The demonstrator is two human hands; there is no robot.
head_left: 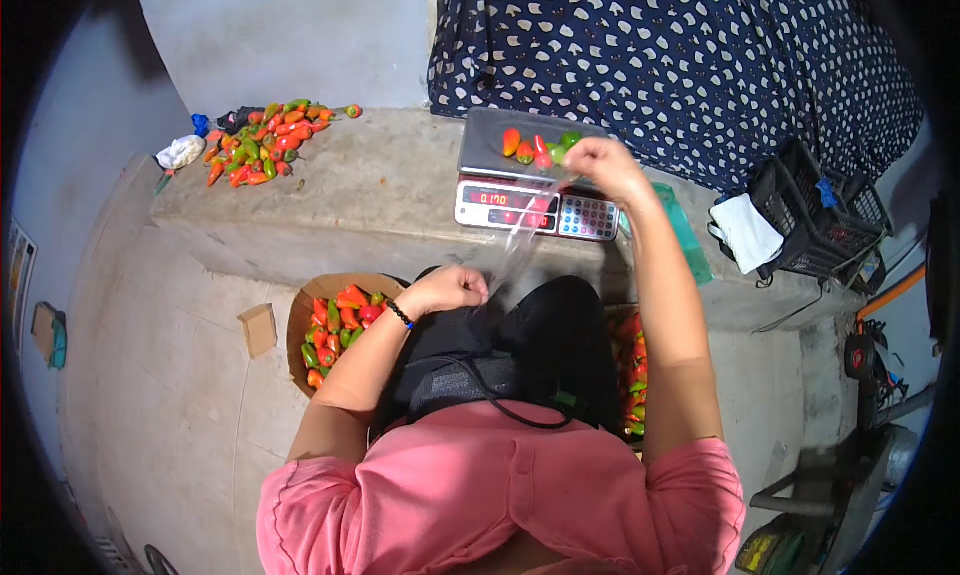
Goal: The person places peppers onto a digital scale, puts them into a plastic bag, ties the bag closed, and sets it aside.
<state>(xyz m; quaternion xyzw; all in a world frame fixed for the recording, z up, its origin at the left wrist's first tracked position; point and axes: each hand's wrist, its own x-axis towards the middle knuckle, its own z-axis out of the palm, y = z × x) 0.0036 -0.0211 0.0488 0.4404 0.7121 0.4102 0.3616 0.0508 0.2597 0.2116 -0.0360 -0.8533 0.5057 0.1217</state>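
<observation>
A clear plastic bag (518, 237) is stretched slantwise between my hands, in front of a digital scale (480, 147). My left hand (450, 289), low over my lap, pinches its near end. Up over the scale's right side, my right hand (604, 167) is closed on the far end. Several red and green peppers (525, 153) lie on the grey weighing plate, just left of my right hand. The bag crosses part of the scale's lit red display. Whether anything is inside the bag I cannot tell; it looks flat and thin.
A heap of red and green peppers (262, 147) lies on the concrete ledge (370, 190) at the left. A cardboard box of peppers (298, 325) stands beside my left forearm, and more peppers (634, 375) by my right. Black crates (815, 215) with a white cloth (748, 233) sit far right.
</observation>
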